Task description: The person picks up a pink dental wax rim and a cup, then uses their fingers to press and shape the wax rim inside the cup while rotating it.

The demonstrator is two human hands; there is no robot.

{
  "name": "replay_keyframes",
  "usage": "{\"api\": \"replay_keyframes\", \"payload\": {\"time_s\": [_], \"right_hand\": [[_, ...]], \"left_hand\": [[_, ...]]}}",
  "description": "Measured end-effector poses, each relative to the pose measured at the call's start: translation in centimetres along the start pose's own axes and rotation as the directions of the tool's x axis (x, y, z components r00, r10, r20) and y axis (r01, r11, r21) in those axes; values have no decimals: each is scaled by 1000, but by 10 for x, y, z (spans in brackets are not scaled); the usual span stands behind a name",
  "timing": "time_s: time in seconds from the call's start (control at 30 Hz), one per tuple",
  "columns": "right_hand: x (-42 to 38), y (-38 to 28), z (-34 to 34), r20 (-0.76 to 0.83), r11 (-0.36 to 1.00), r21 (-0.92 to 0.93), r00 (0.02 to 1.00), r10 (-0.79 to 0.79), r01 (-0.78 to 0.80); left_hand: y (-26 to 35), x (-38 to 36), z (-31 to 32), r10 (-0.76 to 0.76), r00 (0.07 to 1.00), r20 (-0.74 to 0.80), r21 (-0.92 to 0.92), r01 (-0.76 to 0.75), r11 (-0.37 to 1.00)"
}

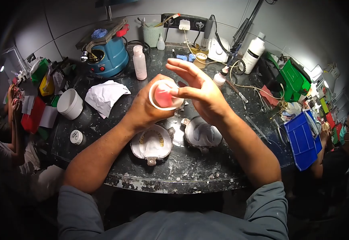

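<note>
Speckled black bench [182, 170] filled my cam; white cup [178, 105] w/ pink stuff [163, 96] sat btwn hands, L hand [144, 105] curled round it, R hand [203, 93] open, thumb at pink stuff.

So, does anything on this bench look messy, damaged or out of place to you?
Yes. The black bench is heavily speckled with pale marks along its front edge, like dried splashes or chipped coating; I can't tell which. The white paper on the left lies crumpled. I see nothing spilling from the held cup.
</note>
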State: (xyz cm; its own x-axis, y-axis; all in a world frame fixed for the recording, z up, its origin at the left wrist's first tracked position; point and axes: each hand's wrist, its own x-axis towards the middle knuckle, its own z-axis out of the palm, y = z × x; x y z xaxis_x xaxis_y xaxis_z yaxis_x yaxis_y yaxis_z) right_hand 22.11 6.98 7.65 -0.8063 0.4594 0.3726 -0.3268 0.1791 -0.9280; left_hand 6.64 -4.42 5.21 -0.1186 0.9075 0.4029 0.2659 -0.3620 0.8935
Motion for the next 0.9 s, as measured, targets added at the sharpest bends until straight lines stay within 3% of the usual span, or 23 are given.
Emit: {"api": "replay_keyframes", "payload": {"time_s": [0.03,0.07,0.17,0.3,0.37,0.4,0.47,0.63,0.7,0.73,0.8,0.87,0.9], "right_hand": [[0,0,1,73,955,292,997,39,-59],[-1,2,3,73,954,295,996,43,-63],[-2,7,11,45,998,49,998,34,-36],[1,5,6,-83,988,134,994,-65,75],[0,-2,8,-77,991,95,993,-91,99],[-2,-3,9,-71,991,92,993,-91,97],[-3,-4,12,-73,992,79,993,-97,103],[-4,-10,12,-80,986,63,986,-148,153],[-4,-13,9,-60,947,-154,953,-295,283],[-3,-13,7,-61,946,-155,953,-296,284],[-2,-9,5,45,818,-349,880,-473,458],[-4,-9,4,74,824,-363,895,-440,435],[-4,-13,3,176,696,-513,855,-488,503]], "left_hand": [[0,0,1,40,999,-18,26,-40,999],[-2,-1,1,35,999,-19,25,-34,999],[-4,1,0,116,993,-5,9,-116,993],[-8,-1,-3,41,999,23,-73,-39,997],[-12,1,-5,17,998,56,-272,-2,962],[-9,2,-6,17,998,55,-272,-2,962],[0,3,-10,-82,996,26,-98,85,992],[-24,7,-16,10,1000,-26,-208,-16,978],[-13,5,-10,-41,999,-21,-280,33,959],[-6,5,-7,-95,995,-14,-351,84,933],[-13,6,-8,-77,997,5,-312,75,947],[-11,4,-7,-22,999,-31,-130,17,991],[-12,4,-9,35,999,-17,-110,-37,993]]}}
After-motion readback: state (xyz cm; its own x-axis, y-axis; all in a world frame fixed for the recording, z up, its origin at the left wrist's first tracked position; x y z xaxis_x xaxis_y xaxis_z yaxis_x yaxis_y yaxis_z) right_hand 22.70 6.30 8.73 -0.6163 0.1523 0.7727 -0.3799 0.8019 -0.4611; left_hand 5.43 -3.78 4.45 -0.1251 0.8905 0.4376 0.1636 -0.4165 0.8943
